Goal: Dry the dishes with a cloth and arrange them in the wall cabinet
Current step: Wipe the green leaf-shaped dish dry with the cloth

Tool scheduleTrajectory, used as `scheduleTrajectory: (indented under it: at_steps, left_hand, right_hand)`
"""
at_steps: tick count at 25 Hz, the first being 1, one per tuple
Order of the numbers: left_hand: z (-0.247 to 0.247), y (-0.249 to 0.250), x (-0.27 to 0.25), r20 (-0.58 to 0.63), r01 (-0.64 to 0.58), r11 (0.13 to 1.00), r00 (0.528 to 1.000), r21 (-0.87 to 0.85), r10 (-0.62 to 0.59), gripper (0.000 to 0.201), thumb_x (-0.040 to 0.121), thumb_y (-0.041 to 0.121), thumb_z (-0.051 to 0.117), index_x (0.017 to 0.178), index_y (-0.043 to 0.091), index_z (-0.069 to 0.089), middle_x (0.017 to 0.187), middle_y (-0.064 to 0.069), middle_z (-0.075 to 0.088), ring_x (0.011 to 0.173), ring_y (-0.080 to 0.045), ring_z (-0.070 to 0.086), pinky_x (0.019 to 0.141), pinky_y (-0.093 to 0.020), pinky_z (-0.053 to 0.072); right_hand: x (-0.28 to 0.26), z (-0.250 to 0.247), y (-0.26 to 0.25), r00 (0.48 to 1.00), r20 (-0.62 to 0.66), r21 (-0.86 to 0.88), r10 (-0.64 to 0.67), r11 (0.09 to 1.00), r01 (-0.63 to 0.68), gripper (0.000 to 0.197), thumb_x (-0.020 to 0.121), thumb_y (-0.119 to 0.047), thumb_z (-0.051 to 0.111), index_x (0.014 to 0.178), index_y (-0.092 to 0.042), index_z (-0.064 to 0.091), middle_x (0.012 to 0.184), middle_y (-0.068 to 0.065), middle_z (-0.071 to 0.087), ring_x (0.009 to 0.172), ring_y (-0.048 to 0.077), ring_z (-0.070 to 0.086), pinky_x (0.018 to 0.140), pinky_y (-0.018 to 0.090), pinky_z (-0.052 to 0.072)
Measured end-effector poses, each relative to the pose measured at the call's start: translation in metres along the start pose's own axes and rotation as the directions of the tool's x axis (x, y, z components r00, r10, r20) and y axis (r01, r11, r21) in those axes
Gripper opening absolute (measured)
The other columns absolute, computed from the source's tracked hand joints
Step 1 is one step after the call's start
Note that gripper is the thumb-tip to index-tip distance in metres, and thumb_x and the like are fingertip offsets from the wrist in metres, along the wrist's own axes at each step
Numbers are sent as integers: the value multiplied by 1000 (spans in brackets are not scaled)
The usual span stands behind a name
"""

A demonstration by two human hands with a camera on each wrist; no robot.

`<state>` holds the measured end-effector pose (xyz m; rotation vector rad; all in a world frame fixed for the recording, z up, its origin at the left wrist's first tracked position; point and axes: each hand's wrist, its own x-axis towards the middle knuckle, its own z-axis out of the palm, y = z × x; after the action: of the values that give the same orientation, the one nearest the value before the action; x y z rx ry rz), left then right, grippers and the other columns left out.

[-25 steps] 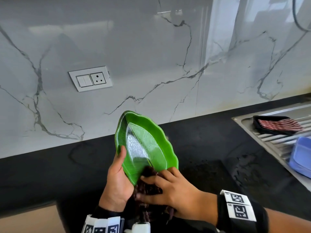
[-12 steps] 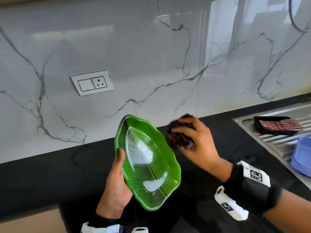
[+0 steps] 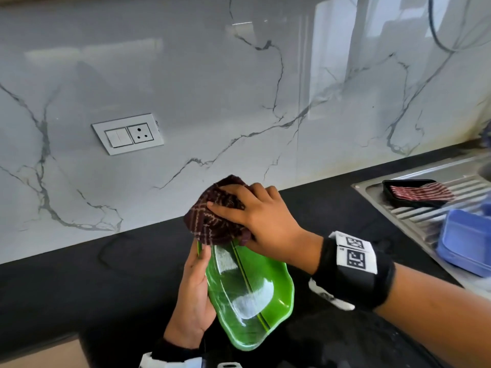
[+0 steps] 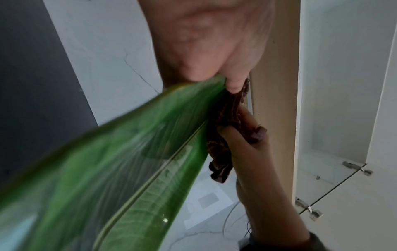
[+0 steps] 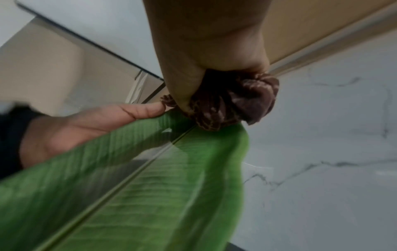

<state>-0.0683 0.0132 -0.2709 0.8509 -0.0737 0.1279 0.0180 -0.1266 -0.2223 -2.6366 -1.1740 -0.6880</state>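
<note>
A green leaf-shaped dish [image 3: 249, 298] is held tilted over the black counter, its inside gleaming with wet patches. My left hand [image 3: 195, 290] grips its left rim, thumb on the inner edge. My right hand [image 3: 255, 216] clutches a bunched dark maroon checked cloth [image 3: 215, 219] and presses it on the dish's far tip. The left wrist view shows the dish [image 4: 120, 169] edge-on with the cloth [image 4: 223, 135] behind it. In the right wrist view the cloth [image 5: 232, 103] sits on the dish [image 5: 150, 186] at its tip.
A steel sink drainboard [image 3: 430, 208] lies at the right, carrying a black tray [image 3: 414, 192] with a red striped cloth and a blue container [image 3: 467, 243]. A wall socket plate [image 3: 127, 134] sits on the marble backsplash. White cabinet panels [image 4: 343, 101] show in the left wrist view.
The right hand lifted the cloth from the dish's near end, swung it up and away, and now presses it on the far tip. The dish has tipped lower.
</note>
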Motion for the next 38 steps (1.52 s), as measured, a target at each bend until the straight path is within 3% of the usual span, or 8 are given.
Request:
scheduleTrajectory:
  at_steps: [7,10,14,18,23,26,30,38]
  left_hand:
    - [9,-6,10,-113,-138,990,985,-30,134,71,80,37,76,140,12,46,133,-18,58,119,-34,59,93,-50,52]
    - [15,-14,12,-146,-203,979,968,9,202,36,95,25,45,129,20,55,122,-7,65,112,-27,63,90,-45,55]
    - [34,-24,15,-209,-242,970,948,19,240,35,97,22,38,127,23,56,120,-5,65,110,-26,63,92,-47,53]
    - [53,-47,15,-297,-249,967,920,63,256,46,91,36,58,133,21,53,123,-11,64,116,-33,58,93,-50,51]
    - [84,-75,2,-278,-135,991,951,15,134,86,77,59,72,144,14,43,141,-18,52,128,-36,52,101,-53,46]
    - [98,-86,-6,-302,-143,990,943,7,139,77,83,65,56,144,20,45,140,-11,56,127,-27,54,99,-42,50]
    - [97,-87,-10,-438,-79,996,898,-49,49,89,67,59,79,139,15,51,124,-16,63,110,-33,63,93,-46,53]
    - [103,-65,-9,-467,-227,971,853,70,233,40,91,26,51,132,23,53,113,-7,68,93,-24,68,71,-48,60]
  right_hand:
    - [-69,26,33,951,238,220,197,943,-250,56,61,-49,46,116,-40,48,124,6,53,93,34,58,76,41,49]
    - [-101,30,45,902,381,365,202,864,-347,58,58,-54,46,114,-40,43,123,-1,48,101,29,56,84,38,49]
    - [-130,25,50,858,490,504,156,752,-425,69,58,-53,56,124,-35,49,107,-4,46,96,23,59,80,35,50]
    - [-124,-14,58,896,441,404,54,880,-252,61,57,-59,46,115,-43,54,100,-9,54,93,14,59,76,28,47]
    - [-54,-45,93,965,88,706,247,668,-235,71,65,-49,56,134,-31,54,101,-3,53,91,15,57,83,30,46]
    - [-48,-36,77,972,232,334,33,936,-112,80,74,-41,63,148,-31,35,127,10,45,108,36,50,89,41,45]
    - [-113,-14,49,930,231,235,-285,944,231,66,71,-44,65,132,-26,48,127,13,43,97,38,51,75,45,46]
    - [-226,12,91,955,48,107,-292,952,286,53,70,-42,58,121,-31,50,104,1,57,74,23,56,64,30,39]
